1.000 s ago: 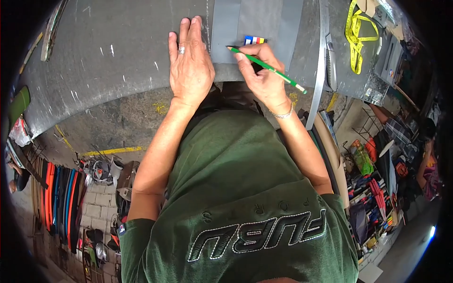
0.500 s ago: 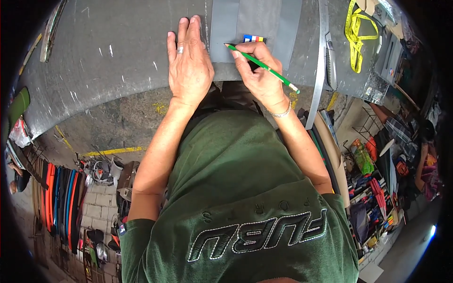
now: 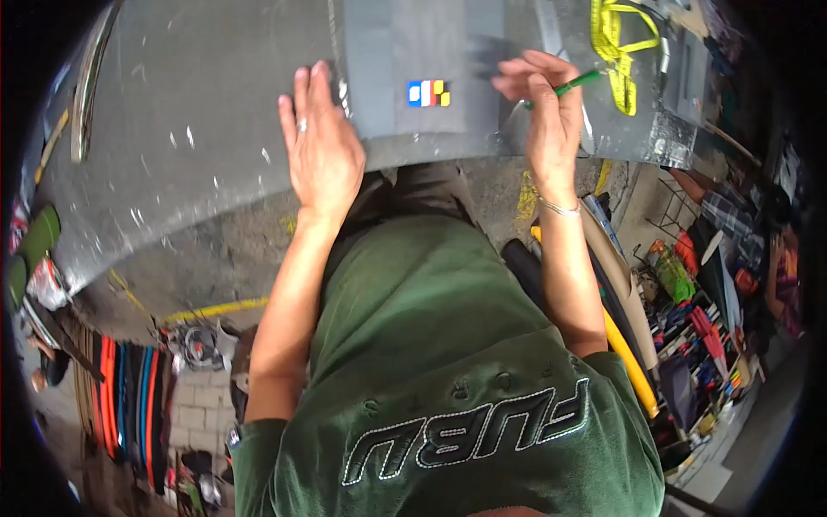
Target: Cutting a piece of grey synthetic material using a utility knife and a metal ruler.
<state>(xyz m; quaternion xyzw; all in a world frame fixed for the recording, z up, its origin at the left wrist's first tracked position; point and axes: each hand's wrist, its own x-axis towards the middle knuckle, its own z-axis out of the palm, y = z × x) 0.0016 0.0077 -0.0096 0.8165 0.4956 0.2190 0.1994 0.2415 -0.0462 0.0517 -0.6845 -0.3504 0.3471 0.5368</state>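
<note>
My left hand [image 3: 323, 146] lies flat on the dark worktable [image 3: 211, 95], fingers stretched forward, just left of a grey panel with a lighter middle strip [image 3: 366, 95]. On that strip, near its front end, sits a small patch [image 3: 429, 93] in blue, white, red, yellow and black. My right hand [image 3: 551, 121], smeared by motion, is beyond the panel's right edge. It holds a green pencil [image 3: 579, 82], which points back past the thumb toward the panel. Whether this hand touches the table I cannot tell.
A yellow tape measure [image 3: 613, 43] lies tangled at the back right. A metal ruler [image 3: 549, 26] is partly hidden behind my right hand. Rolls of material [image 3: 633, 362] stand by my right arm. Coloured sheets hang on a rack [image 3: 125, 401] at lower left. Another person's arm shows far right.
My right hand has swung right, off the panel, with the pencil still in it, uncovering the coloured patch. The ruler now shows less. The whole view has shifted slightly; my left hand stays flat.
</note>
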